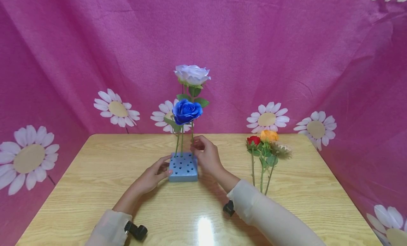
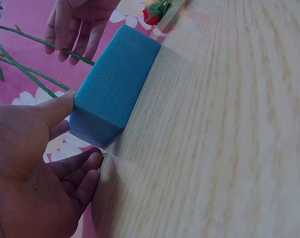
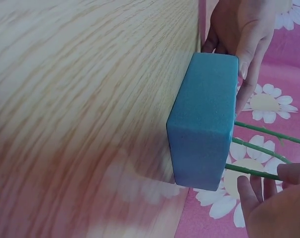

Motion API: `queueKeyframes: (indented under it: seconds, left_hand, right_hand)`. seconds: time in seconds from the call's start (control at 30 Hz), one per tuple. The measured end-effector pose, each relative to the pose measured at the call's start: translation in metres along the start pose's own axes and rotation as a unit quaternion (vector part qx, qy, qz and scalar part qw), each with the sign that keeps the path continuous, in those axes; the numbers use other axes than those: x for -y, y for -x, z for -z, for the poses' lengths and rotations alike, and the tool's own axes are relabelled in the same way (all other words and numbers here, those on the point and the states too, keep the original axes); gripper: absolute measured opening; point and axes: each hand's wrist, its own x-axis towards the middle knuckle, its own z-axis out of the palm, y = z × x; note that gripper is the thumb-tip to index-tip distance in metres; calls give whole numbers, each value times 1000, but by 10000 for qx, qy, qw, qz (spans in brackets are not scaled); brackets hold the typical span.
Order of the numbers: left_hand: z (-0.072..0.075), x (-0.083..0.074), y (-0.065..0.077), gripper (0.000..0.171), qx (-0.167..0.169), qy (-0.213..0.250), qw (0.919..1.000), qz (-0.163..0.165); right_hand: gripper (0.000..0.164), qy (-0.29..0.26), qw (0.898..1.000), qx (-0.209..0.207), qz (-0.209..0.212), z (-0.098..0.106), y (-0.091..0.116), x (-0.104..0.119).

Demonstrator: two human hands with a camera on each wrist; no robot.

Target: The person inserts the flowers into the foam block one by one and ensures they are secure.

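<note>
The right hand [image 1: 208,155] is just beside the far right part of a light-blue rectangular foam block [image 1: 182,178] with holes in its top, its thumb and fingers pinching a thin green artificial stem [image 3: 251,171] low down, close above the block's top. The left hand [image 1: 153,176] is at the block's left end, thumb and forefinger spread apart along that edge and touching it, the other fingers loosely bent.

The block sits flat on a light wood-grain table [image 1: 143,217]. Three green stems stand in holes along the block's far edge, the pinched one rightmost. Above the block is a deep-blue fabric rose [image 1: 187,112] with green leaves; higher and slightly behind it is a large, pale-lilac white rose [image 1: 192,75], toward which the pinched stem rises.

Well to the right of the block, flowers lie together on the table: a red rose [image 1: 253,140], an orange bloom [image 1: 269,135] and a spiky, brownish-beige flower [image 1: 281,150], their stems pointing toward the person.

Nearer the person than the block, both forearms wear cream sleeves [image 1: 270,214], with a small black device [image 1: 136,231] at each wrist. Beyond the block hangs a magenta cloth [image 1: 222,45] printed with large white daisies.
</note>
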Motion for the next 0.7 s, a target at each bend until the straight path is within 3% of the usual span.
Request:
queueKeyframes:
  seconds: [0.7]
  left_hand:
    - [0,1,-1,62,-20,15,9999,147]
  right_hand:
    - [28,-192,9998,-68,-9,22,6,-11]
